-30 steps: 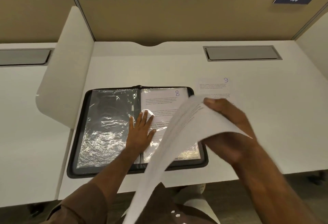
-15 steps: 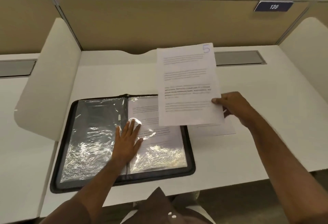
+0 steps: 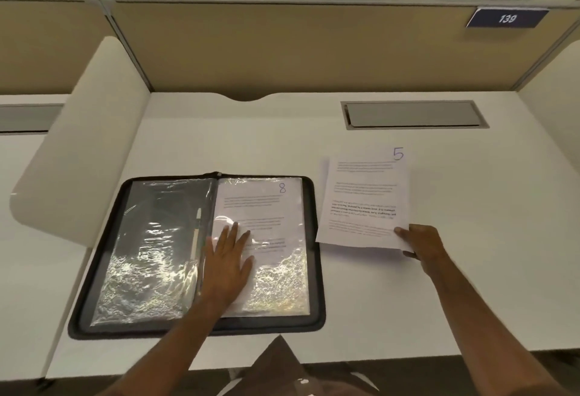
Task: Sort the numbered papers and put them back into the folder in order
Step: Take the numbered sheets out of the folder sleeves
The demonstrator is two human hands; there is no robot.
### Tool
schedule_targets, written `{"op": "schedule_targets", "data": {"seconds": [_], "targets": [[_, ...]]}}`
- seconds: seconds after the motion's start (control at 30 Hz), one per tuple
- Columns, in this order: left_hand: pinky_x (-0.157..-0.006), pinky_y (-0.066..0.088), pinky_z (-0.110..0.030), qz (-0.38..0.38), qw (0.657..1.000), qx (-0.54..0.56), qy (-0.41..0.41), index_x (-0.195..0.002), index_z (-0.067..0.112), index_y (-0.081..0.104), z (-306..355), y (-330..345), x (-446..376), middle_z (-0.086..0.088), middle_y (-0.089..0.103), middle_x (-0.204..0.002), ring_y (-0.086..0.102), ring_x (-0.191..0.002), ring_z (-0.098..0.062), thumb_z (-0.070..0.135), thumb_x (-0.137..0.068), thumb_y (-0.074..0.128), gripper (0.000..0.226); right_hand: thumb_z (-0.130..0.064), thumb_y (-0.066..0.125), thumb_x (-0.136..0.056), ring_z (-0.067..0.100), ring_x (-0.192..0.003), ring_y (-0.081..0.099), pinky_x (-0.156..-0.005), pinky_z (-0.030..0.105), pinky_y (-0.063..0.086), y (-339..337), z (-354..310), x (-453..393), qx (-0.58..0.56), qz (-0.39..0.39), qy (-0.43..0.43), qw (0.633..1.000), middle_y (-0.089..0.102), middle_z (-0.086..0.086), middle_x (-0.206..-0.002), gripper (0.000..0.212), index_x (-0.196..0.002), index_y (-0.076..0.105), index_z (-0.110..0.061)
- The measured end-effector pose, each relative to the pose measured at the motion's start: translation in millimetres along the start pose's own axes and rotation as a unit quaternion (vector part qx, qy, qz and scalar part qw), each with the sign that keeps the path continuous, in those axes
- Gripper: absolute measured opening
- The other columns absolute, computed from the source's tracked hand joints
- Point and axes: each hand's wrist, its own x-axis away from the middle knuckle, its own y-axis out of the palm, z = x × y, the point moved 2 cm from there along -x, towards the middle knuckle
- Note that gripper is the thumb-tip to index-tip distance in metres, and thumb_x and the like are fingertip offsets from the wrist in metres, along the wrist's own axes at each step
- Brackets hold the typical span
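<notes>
While the black zip folder with clear plastic sleeves (image 3: 201, 326) lies open on the white desk (image 3: 470, 286), the left hand (image 3: 227, 265) rests flat on it with straight fingers a little spread, across the middle fold and the lower part of the right page. Under the shiny sleeve of that right page sits the white printed paper marked 8 (image 3: 270, 204). The left sleeve looks dark and shows a thin pale pen (image 3: 196, 232) near the fold. Just beside the folder, to its right, is the white printed paper marked 5 (image 3: 364, 195). The right hand (image 3: 420, 245) pinches its near right corner, thumb on top and other fingers below the sheet. Another white edge shows under this paper at its left side. Behind, a grey cable hatch (image 3: 414, 115) is set in the desk, and a dark blue sign with 139 (image 3: 507, 18) hangs on the beige partition.
</notes>
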Motion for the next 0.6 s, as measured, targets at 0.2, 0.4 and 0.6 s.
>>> {"op": "schedule_targets", "data": {"seconds": [0.2,0.4,0.6], "targets": [[-0.124,0.000,-0.053,-0.020,0.997,0.053,0.042,-0.160,0.024,0.023,55.5,18.0,12.5,-0.001,0.005,-0.170,0.001,-0.157,-0.020,0.073,-0.097,0.033,0.080,-0.008,0.071,-0.091,0.033,-0.082,0.062,-0.064,0.035,0.053,-11.9,20.6,-22.2,0.061,0.020,0.007,0.998,0.067,0.015,-0.094,0.005,-0.090,0.069,-0.004],[-0.121,0.000,-0.059,-0.049,0.998,-0.002,0.044,-0.162,0.023,0.011,69.9,28.8,13.1,-0.004,-0.004,-0.170,-0.005,-0.156,-0.025,0.084,-0.090,0.033,0.096,-0.023,0.078,-0.085,0.036,-0.089,0.069,-0.087,0.049,0.057,-20.6,40.4,-39.3,0.154,0.052,0.000,0.987,0.073,0.011,-0.097,0.014,-0.091,0.068,-0.014],[-0.124,0.001,-0.055,0.019,0.994,0.099,0.036,-0.133,0.020,0.049,70.3,27.4,14.5,-0.002,0.019,-0.167,0.007,-0.156,-0.019,0.074,-0.091,0.048,0.069,-0.016,0.072,-0.088,0.040,-0.118,0.057,-0.098,0.047,0.046,-21.8,46.0,-11.2,0.232,0.152,-0.096,0.956,0.064,0.019,-0.122,0.042,-0.129,0.063,-0.012]]}}
